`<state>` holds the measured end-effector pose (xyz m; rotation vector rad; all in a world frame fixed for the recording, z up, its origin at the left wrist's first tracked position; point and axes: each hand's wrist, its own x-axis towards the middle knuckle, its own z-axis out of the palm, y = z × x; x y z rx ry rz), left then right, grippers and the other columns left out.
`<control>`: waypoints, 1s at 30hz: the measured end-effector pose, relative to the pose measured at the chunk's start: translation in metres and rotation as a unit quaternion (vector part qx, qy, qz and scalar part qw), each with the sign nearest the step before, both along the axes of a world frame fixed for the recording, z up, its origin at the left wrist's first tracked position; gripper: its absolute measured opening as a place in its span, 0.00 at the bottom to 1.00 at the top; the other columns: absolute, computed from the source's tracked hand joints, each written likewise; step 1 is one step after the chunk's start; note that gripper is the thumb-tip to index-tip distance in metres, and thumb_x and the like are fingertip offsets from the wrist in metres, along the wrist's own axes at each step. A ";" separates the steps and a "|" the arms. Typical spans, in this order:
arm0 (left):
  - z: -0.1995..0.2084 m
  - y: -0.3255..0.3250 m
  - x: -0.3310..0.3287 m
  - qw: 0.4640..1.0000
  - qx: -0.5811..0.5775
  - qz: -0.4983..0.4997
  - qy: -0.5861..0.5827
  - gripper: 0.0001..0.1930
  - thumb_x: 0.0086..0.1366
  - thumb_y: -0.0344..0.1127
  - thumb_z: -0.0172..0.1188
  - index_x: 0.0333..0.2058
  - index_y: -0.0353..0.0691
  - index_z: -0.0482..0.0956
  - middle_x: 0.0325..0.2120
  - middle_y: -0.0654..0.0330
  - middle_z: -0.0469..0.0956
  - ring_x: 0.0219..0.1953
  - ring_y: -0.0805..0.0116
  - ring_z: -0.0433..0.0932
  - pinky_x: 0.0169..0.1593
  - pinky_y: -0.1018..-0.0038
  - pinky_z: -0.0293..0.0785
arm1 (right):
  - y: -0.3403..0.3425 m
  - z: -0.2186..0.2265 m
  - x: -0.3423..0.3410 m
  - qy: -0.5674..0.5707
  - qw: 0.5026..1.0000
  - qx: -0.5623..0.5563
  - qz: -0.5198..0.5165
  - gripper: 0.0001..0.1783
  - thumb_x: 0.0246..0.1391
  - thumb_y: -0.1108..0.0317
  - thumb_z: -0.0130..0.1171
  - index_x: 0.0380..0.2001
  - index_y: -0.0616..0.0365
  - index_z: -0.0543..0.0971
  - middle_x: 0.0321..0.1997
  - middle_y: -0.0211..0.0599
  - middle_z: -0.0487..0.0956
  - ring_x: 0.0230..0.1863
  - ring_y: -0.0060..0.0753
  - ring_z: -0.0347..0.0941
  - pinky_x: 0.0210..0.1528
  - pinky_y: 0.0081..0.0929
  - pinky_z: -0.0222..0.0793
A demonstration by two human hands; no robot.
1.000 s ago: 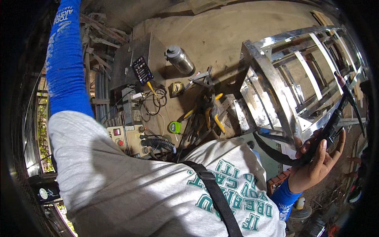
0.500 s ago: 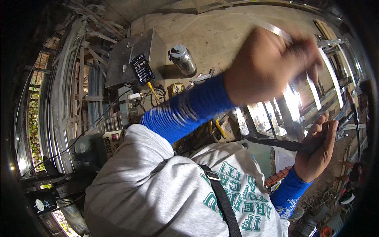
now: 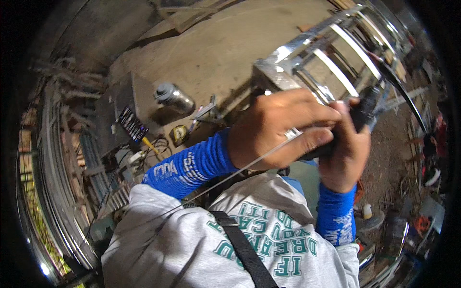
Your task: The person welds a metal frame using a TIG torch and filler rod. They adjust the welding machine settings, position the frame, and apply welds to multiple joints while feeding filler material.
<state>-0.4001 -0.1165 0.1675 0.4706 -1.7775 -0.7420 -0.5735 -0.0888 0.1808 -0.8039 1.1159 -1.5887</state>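
My left hand (image 3: 283, 129), in a blue sleeve, is closed on a thin welding rod (image 3: 240, 169) that slants down toward my chest. Beside it, the fingers of my right hand (image 3: 345, 156) wrap the dark grip of what looks like a welding electrode holder (image 3: 366, 108). The fingertips of both hands come close together, hiding whether the rod touches the holder. A dark, curved, cable-like piece (image 3: 403, 91) shows beyond the right hand. Just past both hands lies a shiny metal frame (image 3: 288, 53) with pale crossbars.
Left of my arm are a grey bottle (image 3: 175, 97), a yellow-and-black tape measure (image 3: 179, 135), and a phone (image 3: 129, 124) with a yellow cable, against a metal box (image 3: 113, 103). Long metal lengths (image 3: 55, 158) stand at far left. Assorted tools and scrap lie at lower right.
My left hand has come down and inward from its raised, blurred position to meet the right hand. My right hand has moved up and left, and its fingers have closed round the grip. The view has turned.
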 end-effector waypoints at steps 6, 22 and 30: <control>0.010 -0.002 0.021 0.992 0.095 0.027 -0.083 0.15 0.77 0.31 0.54 0.52 0.28 0.84 0.44 0.47 0.87 0.45 0.59 0.87 0.52 0.66 0.82 | 0.006 0.007 -0.024 0.082 0.992 0.072 0.061 0.19 0.65 0.72 0.69 0.55 0.64 0.75 0.35 0.31 0.81 0.26 0.19 0.75 0.25 0.19 0.70; 0.001 -0.021 0.056 0.969 0.153 0.114 -0.156 0.11 0.79 0.33 0.55 0.48 0.31 0.82 0.42 0.57 0.84 0.42 0.73 0.80 0.49 0.74 0.76 | -0.011 0.005 -0.031 0.460 0.883 -0.098 0.008 0.34 0.66 0.78 0.61 0.71 0.55 0.62 0.33 0.52 0.85 0.34 0.39 0.87 0.35 0.32 0.78; 0.012 -0.021 0.043 0.969 0.104 0.096 -0.203 0.15 0.77 0.32 0.50 0.53 0.29 0.81 0.49 0.42 0.85 0.52 0.51 0.85 0.57 0.65 0.78 | -0.043 0.030 -0.038 0.547 0.831 -0.091 0.043 0.28 0.63 0.78 0.61 0.65 0.53 0.70 0.32 0.52 0.84 0.30 0.43 0.84 0.32 0.35 0.76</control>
